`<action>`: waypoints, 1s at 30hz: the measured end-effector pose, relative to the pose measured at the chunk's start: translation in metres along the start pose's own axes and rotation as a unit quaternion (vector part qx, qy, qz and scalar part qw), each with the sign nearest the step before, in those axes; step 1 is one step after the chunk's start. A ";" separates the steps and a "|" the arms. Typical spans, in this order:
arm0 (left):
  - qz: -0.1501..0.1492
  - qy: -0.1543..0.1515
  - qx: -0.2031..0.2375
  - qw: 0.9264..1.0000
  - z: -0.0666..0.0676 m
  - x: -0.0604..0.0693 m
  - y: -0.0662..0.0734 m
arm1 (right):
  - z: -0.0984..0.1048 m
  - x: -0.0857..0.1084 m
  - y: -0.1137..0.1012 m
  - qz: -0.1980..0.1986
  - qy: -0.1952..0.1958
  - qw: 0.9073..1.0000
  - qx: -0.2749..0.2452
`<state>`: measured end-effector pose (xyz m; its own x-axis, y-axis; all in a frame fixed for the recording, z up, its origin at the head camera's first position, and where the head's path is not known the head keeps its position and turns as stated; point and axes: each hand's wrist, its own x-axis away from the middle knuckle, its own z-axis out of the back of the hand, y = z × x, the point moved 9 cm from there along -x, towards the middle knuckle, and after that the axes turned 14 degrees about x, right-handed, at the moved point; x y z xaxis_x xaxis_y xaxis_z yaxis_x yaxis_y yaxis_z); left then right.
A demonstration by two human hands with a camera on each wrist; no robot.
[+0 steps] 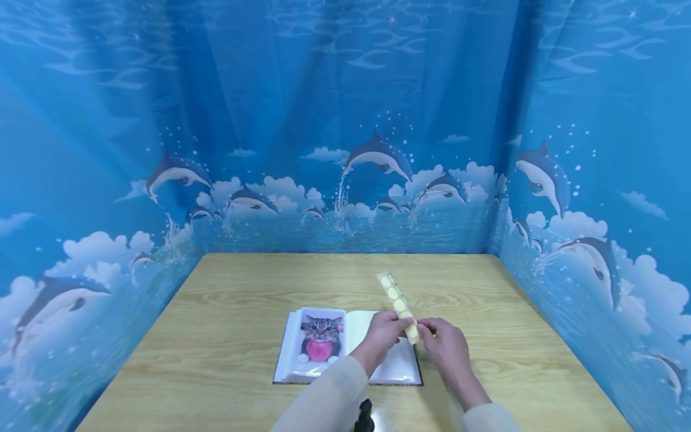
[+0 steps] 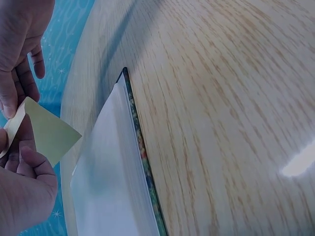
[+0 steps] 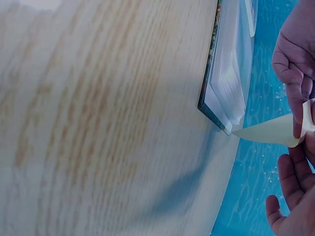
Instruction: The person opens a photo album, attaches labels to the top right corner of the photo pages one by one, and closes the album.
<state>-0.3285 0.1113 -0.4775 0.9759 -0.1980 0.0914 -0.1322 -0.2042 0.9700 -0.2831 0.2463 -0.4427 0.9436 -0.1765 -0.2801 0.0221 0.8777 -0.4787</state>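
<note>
A narrow strip of round pale yellow stickers [image 1: 394, 292] slants up over the right page of an open photo album [image 1: 385, 372]. My left hand [image 1: 382, 336] holds the strip near its lower end, thumb on top. At the strip's right edge, my right hand [image 1: 447, 345] pinches with thumb and fingertips; whether a sticker is lifted there cannot be made out. The strip's plain yellowish back [image 2: 51, 132] appears in the left wrist view, its near end bent between both hands. In the right wrist view, the strip [image 3: 268, 132] points toward the album's corner.
The album's left page shows a cat photo [image 1: 321, 339] with a pink round thing. A wooden table [image 1: 227, 312] lies beneath, bordered by a blue dolphin curtain [image 1: 302, 120] behind and at both sides. A small black object [image 1: 364, 417] stands at the near edge.
</note>
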 end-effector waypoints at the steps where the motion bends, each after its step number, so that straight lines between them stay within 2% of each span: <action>1: 0.000 0.000 0.000 1.000 0.000 0.000 0.000 | 0.000 0.000 0.000 0.002 0.001 1.000 0.001; 9: 0.008 0.000 -0.002 1.000 0.001 0.000 -0.001 | 0.001 -0.001 -0.002 0.005 0.008 1.000 0.001; 19: 0.007 0.017 -0.003 1.000 0.003 -0.002 -0.002 | -0.007 -0.001 0.007 -0.047 -0.032 0.998 -0.023; 26: -0.002 0.017 -0.013 1.000 0.002 -0.002 -0.001 | -0.003 -0.002 0.003 -0.025 -0.008 1.000 -0.009; 30: -0.005 0.011 -0.017 1.000 0.003 -0.002 -0.001 | -0.003 -0.002 0.002 -0.018 -0.008 1.000 -0.006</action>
<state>-0.3304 0.1093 -0.4791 0.9809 -0.1745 0.0860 -0.1164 -0.1723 0.9781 -0.2859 0.2471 -0.4456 0.9473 -0.2010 -0.2493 0.0528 0.8658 -0.4976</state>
